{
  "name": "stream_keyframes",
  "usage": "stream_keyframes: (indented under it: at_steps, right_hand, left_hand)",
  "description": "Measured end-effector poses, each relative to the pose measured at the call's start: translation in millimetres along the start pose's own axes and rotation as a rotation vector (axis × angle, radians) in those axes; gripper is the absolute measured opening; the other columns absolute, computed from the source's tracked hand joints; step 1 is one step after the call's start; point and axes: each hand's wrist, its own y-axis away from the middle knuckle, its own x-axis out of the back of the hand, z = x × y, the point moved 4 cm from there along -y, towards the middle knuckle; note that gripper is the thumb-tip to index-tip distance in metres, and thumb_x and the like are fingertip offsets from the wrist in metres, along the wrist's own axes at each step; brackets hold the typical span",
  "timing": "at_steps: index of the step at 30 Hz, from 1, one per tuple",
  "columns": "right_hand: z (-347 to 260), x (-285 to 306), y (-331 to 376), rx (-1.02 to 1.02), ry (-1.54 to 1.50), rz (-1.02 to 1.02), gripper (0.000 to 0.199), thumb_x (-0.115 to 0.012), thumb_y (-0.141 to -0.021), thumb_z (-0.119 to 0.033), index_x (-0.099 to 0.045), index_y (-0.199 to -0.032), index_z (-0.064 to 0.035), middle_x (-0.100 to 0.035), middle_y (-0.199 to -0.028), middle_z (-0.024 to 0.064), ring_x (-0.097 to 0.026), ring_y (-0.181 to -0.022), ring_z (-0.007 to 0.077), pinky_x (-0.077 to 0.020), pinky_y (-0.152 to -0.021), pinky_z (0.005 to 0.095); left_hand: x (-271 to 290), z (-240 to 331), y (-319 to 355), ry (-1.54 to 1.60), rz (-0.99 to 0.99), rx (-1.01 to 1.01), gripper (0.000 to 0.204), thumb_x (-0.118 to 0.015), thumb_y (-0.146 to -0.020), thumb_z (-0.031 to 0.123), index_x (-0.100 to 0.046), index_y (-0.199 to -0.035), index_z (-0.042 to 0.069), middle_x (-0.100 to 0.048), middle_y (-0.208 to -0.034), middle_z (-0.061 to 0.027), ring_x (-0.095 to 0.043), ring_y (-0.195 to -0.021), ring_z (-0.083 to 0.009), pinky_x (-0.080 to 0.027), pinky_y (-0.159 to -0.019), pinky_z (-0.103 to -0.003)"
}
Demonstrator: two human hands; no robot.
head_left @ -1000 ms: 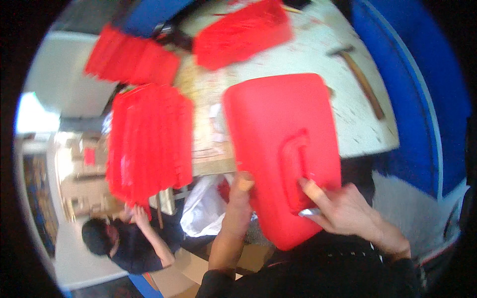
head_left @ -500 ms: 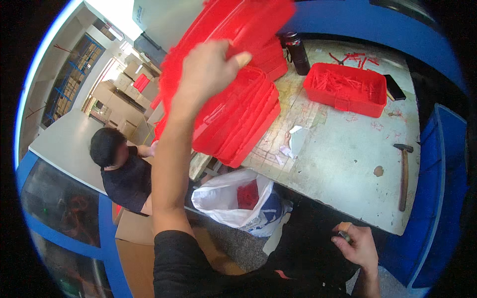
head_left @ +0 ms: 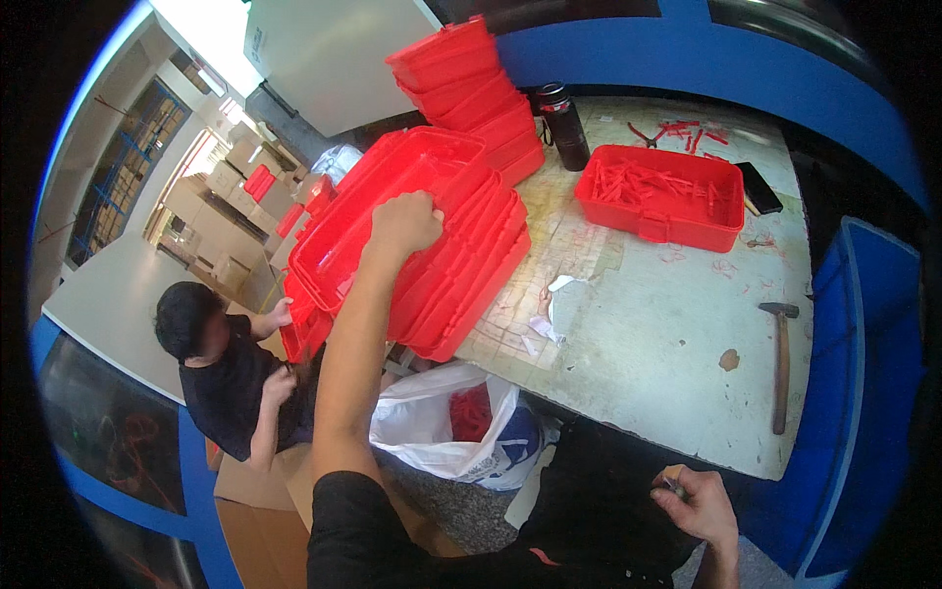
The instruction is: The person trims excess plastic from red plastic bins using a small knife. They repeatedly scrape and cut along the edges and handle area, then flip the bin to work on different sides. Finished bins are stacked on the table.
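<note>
My left hand [head_left: 407, 224] reaches out over a stack of red plastic boxes [head_left: 481, 265], its fingers curled over the near rim of the uppermost red box [head_left: 358, 211]. That box is tilted, with its hollow inside showing. Low at the right, in front of my dark clothing, my right hand [head_left: 695, 503] is closed round a small tool [head_left: 673, 484]. Only a short metallic end of this tool shows, so its kind is unclear.
Behind stand more stacked red boxes [head_left: 471, 88] and a black bottle [head_left: 563, 128]. On the table [head_left: 648, 363] are a red box of red strips [head_left: 659, 201] and a hammer [head_left: 780, 368]. A white bag [head_left: 422, 412] sits below; a co-worker [head_left: 231, 363] works at left.
My left hand has come down with the red box, which was raised and blurred and now lies on the stack. The co-worker's hands have come into view. My right hand keeps its hold.
</note>
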Motion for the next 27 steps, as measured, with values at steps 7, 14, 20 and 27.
stream_keyframes:
  at_steps: [7,14,20,27]
  right_hand:
    - [0.1,-2.4,-6.2,-0.091,0.008,-0.021,0.019,-0.076,-0.088,-0.02,-0.069,-0.094,-0.0028,-0.066,-0.066,0.011,-0.064,-0.053,0.0193,-0.0493,-0.051,0.031]
    - [17.5,1.7,-4.8,-0.172,-0.014,0.025,0.02,-0.075,-0.087,-0.016,-0.069,-0.099,-0.0023,-0.067,-0.067,0.0092,-0.064,-0.057,0.0166,-0.0495,-0.055,0.0297]
    - [55.1,14.0,-43.0,-0.118,0.476,0.769,0.041,-0.062,-0.085,0.003,-0.055,-0.125,0.002,-0.057,-0.107,0.0215,-0.061,-0.095,0.0344,-0.0509,-0.079,0.0374]
    - [97.3,4.4,-37.8,-0.181,0.766,0.655,0.052,-0.057,-0.087,0.003,-0.046,-0.138,-0.0005,-0.051,-0.126,0.0234,-0.05,-0.117,0.0414,-0.0408,-0.103,0.0499]
  left_hand:
    - [1.7,2.5,-0.2,-0.052,-0.027,-0.041,0.039,-0.066,-0.089,0.037,-0.071,-0.111,0.005,-0.071,-0.11,-0.0211,-0.069,-0.103,-0.0372,-0.055,-0.086,-0.049]
    - [37.2,32.1,43.8,0.169,0.573,-0.191,0.03,-0.069,-0.089,0.03,-0.069,-0.106,0.005,-0.07,-0.104,-0.0163,-0.068,-0.1,-0.0346,-0.054,-0.085,-0.046]
    - [-64.8,193.6,129.6,0.977,0.113,-0.842,0.023,-0.058,-0.09,0.01,-0.068,-0.109,0.004,-0.07,-0.106,-0.0168,-0.066,-0.101,-0.0329,-0.053,-0.087,-0.043]
    - [-108.3,274.2,223.9,1.287,-0.146,-0.945,0.024,-0.061,-0.086,0.003,-0.065,-0.109,0.004,-0.067,-0.105,-0.0171,-0.063,-0.101,-0.0359,-0.05,-0.087,-0.044]
